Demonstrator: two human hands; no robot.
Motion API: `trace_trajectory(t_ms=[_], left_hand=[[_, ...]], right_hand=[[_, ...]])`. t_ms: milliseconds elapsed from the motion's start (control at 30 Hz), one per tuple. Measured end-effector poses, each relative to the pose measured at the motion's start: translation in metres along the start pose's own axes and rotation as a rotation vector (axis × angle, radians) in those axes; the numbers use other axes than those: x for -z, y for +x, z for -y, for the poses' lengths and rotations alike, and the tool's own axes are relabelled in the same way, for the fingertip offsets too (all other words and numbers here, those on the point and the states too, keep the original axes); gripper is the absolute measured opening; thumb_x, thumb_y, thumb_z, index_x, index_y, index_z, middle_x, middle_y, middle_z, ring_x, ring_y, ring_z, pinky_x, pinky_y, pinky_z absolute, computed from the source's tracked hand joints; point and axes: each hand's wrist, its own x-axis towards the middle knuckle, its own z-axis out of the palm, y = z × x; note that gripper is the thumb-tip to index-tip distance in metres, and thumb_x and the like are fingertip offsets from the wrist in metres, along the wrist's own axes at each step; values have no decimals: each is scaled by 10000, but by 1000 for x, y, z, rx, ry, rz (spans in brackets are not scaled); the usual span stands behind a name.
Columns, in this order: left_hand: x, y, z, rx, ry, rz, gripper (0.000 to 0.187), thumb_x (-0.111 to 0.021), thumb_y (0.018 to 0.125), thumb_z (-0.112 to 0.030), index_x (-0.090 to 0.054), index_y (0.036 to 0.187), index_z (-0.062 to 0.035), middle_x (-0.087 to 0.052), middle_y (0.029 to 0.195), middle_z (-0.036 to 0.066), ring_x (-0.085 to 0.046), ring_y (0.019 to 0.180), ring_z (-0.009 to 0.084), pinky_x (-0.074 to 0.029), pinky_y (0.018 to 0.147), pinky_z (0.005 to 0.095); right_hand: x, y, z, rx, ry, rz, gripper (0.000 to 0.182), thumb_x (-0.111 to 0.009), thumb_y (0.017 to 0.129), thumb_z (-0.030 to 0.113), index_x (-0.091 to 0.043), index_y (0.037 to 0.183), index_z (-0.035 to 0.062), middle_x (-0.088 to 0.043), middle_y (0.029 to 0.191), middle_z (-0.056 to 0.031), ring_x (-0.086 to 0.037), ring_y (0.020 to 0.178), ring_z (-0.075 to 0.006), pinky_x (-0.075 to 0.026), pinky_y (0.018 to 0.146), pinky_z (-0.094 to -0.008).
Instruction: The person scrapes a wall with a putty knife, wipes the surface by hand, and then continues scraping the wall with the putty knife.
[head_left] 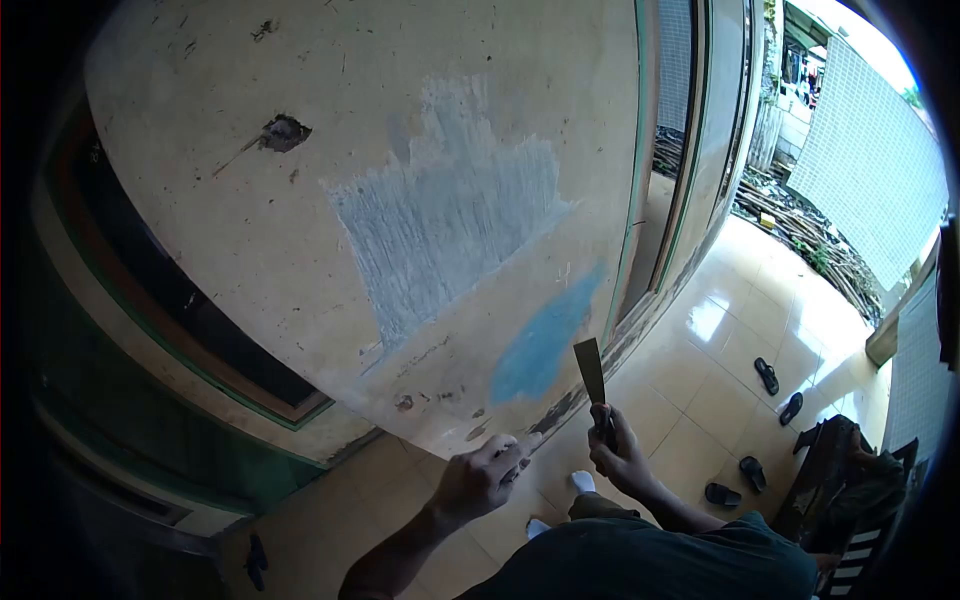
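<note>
My right hand (620, 455) is wrapped round the dark handle of a putty knife (592, 372), its flat blade pointing up beside the wall. To its left, my left hand (487, 474) is closed with curled fingers, low in front of the wall; I cannot tell what, if anything, it holds. On the worn cream wall (250, 230) spreads a large patch of streaky grey-white filler (455, 225) with ragged upper edges. A smooth blue patch (545, 345) lies below and right of it, just above my hands.
A hole (284, 133) breaks the wall at upper left. A green-edged door frame (640, 180) stands at right, a dark opening (180, 290) at left. Black sandals (766, 376) lie on the shiny tiled floor (690, 370) near a dark wooden bench (825, 470).
</note>
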Motion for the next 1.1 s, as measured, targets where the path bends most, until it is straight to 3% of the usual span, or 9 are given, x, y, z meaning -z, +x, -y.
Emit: trace_trajectory(t_ms=[100, 133, 367, 400, 433, 500, 533, 767, 1100], left_hand=[[44, 24, -28, -134, 138, -91, 496, -638, 763, -68, -520, 1243, -104, -590, 797, 102, -606, 658, 275, -509, 559, 365], [56, 34, -37, -184, 200, -114, 477, -651, 757, -81, -526, 1218, -75, -579, 746, 97, -589, 607, 265, -494, 525, 358], [77, 127, -81, -447, 275, -298, 317, -673, 752, -147, -538, 1009, -20, -546, 692, 90, -572, 609, 242, -458, 533, 339], [77, 145, -82, -561, 344, -298, 274, -673, 756, -164, -536, 957, -39, -548, 692, 83, -576, 624, 228, -461, 582, 334], [77, 161, -83, -673, 417, -296, 237, -673, 760, -181, -533, 905, -58, -549, 692, 76, -579, 639, 214, -465, 632, 329], [74, 198, -75, -731, 479, -308, 227, -678, 759, -194, -529, 876, -70, -558, 697, 67, -585, 655, 202, -463, 668, 324], [73, 214, -70, -804, 536, -310, 220, -683, 758, -207, -524, 846, -82, -567, 702, 58, -590, 670, 191, -460, 705, 319], [76, 288, -52, -707, 742, 183, 163, -633, 791, -230, -529, 822, -108, -565, 592, 47, -587, 528, 177, -491, 583, 333], [122, 307, -49, -673, 1068, 341, 159, -628, 789, -256, -527, 828, -139, -564, 549, 34, -610, 506, 163, -492, 533, 328]], right_hand=[[-7, 15, 31, -30, 162, -15, 603, -475, 903, 73, -203, 1439, 118, -470, 876, -41, -397, 538, -46, -311, 454, -176], [-11, 21, 42, 22, 281, 7, 630, -428, 934, 49, -106, 1471, 117, -502, 888, -61, -377, 547, -28, -340, 470, -183], [-11, 68, 44, 264, 339, -74, 622, -410, 942, 140, -81, 1465, 73, -516, 922, -87, -372, 459, -38, -312, 420, -173], [-4, 70, 27, 163, 466, -169, 210, -463, 929, 223, -506, 1001, 30, -550, 736, -90, -434, 405, -109, -298, 323, -205], [1, 74, 35, 155, 464, -157, 210, -463, 929, 223, -506, 1001, 30, -550, 736, -90, -434, 405, -109, -298, 323, -205], [10, 94, 59, 162, 556, 68, 393, -442, 920, 161, -386, 1265, -19, -483, 681, -40, -373, 431, -54, -274, 369, -184], [15, 105, 63, 177, 562, 118, 242, -448, 930, 190, -457, 1076, -3, -458, 610, -36, -356, 398, -64, -251, 341, -196], [29, 166, 85, 318, 490, 225, 314, -481, 946, 316, -494, 897, 5, -442, 576, -60, -346, 370, -86, -233, 305, -213], [14, 202, 114, 341, 489, 338, 200, -474, 959, 207, -496, 921, 12, -456, 557, -22, -349, 366, -44, -245, 322, -197]])
